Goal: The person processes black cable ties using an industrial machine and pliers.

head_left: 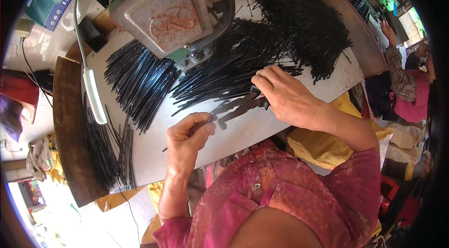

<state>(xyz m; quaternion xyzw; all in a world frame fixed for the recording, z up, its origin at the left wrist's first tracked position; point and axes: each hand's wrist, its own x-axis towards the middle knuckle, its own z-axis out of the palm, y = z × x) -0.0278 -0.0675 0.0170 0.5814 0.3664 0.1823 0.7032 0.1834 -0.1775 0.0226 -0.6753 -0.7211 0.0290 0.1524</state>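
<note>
Over the front part of the pale worktable (201, 147), my right hand (287, 100) is closed around the end of a dark, two-armed tool (243, 106) that looks like pliers. The tool's far end points left and reaches my left hand (187, 140). Thumb and fingers of that hand are pinched together at the tool's tip. A short black end of a thin rod (164, 149) shows at the left of this hand; the rest of it is hidden by the fingers. Loose black rods (210, 82) lie just beyond both hands.
A heavy machine head (168, 18) overhangs the table. Black rods lie bundled left (140, 84), heaped at the back right (304, 28) and along the curved brown rim (70, 131). A white lamp (95, 96) hangs at left. Another person's arm (395, 61) shows far right.
</note>
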